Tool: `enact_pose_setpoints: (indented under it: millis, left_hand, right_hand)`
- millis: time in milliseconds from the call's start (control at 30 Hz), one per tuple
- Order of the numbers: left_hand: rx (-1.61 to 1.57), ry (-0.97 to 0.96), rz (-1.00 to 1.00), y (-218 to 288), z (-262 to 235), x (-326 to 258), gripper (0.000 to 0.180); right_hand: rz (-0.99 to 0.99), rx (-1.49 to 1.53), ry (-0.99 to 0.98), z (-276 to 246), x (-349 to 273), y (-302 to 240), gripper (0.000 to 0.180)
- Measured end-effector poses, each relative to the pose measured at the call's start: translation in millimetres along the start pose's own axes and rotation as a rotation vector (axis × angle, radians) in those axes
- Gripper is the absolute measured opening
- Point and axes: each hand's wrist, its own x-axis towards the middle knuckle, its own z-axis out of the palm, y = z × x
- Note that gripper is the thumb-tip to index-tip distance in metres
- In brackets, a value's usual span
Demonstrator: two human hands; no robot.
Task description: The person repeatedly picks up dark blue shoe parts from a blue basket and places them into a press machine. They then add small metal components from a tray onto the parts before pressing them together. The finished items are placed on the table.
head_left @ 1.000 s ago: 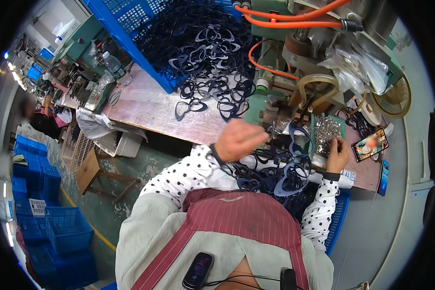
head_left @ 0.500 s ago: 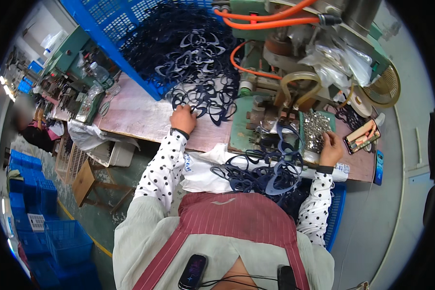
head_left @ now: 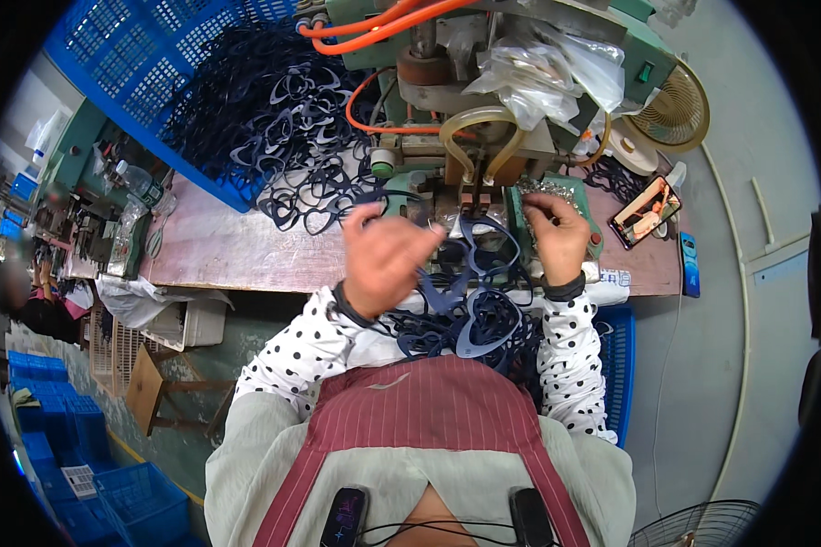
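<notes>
1. Left hand point(head_left: 383, 260) curled, fingers pinching a dark blue plastic spectacle frame point(head_left: 483, 251) just in front of the green bench machine point(head_left: 483, 118).
2. Right hand point(head_left: 556, 239) beside it, fingertips pressed together over a tray of small silvery metal parts point(head_left: 556, 187); what they pinch, cannot tell.
3. Right of the grip: flat blue packet point(head_left: 690, 264) on the brown wooden worktop point(head_left: 237, 260).
4. Far left: blue plastic crate point(head_left: 146, 82) spilling more frames point(head_left: 283, 118).
5. Below hands: heap of frames point(head_left: 474, 324) on lap.
</notes>
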Motion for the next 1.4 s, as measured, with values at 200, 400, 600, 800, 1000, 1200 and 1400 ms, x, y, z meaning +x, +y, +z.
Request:
enact_pose_setpoints:
  millis: [200,400,600,800,1000,1200,1400]
  left_hand:
    - [-0.300,-0.061,0.104,35,15,20,0.038]
    - [-0.436,-0.104,0.123,39,24,17,0.035]
    - [-0.449,-0.095,0.264,44,9,14,0.030]
    - [-0.599,-0.202,0.332,31,23,19,0.032]
    - [-0.684,-0.220,0.342,18,41,11,0.039]
    - [-0.624,-0.185,0.331,21,41,12,0.038]
    - [-0.606,-0.211,0.348,22,39,15,0.041]
  right_hand:
    - [0.114,0.225,-0.199,14,-15,-52,0.021]
    - [0.193,0.216,-0.182,23,-9,-62,0.038]
    - [0.196,0.373,-0.178,34,-9,-67,0.045]
    - [0.128,0.214,-0.118,18,2,-46,0.045]
    - [0.082,-0.428,0.145,-42,13,64,0.031]
    - [0.042,-0.787,-0.143,-61,-4,55,0.028]
    - [-0.036,-0.790,-0.055,-50,-8,86,0.016]
